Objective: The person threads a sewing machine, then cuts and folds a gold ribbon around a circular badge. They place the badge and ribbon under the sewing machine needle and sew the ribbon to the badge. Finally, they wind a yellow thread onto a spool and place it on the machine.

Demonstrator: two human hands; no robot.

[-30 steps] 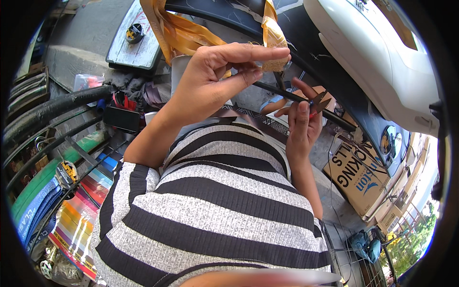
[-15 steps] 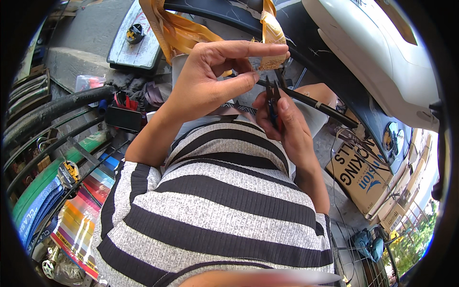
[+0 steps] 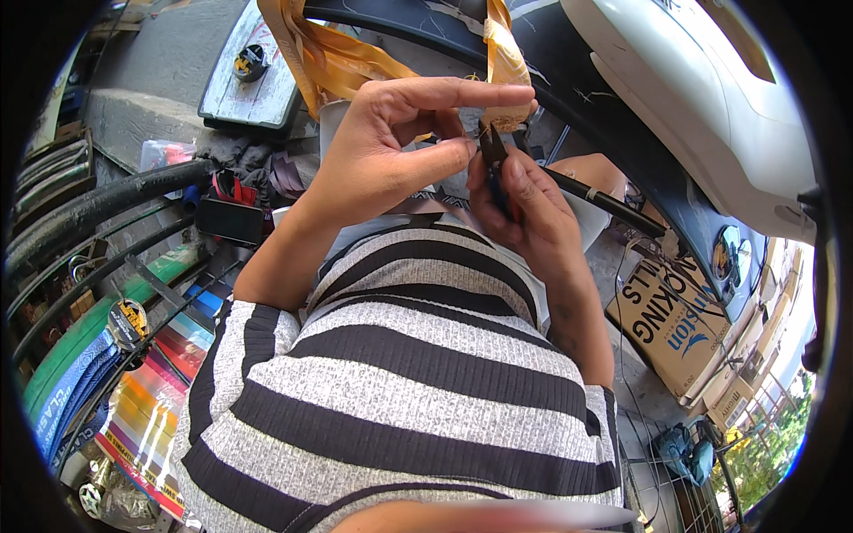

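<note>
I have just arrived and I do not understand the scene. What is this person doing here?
A person in a striped top is working on a golden ribbon. The left hand has its lower end at the outstretched fingers, though the exact grip is hidden. The right hand holds thread snips, with the blades up close to that end; whether they touch it is unclear. More golden strips hang beyond the left hand.

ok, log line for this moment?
left grip: at strap end | right grip: holds snips | snips: tips up, by strap end | cutting contact: unclear
</note>
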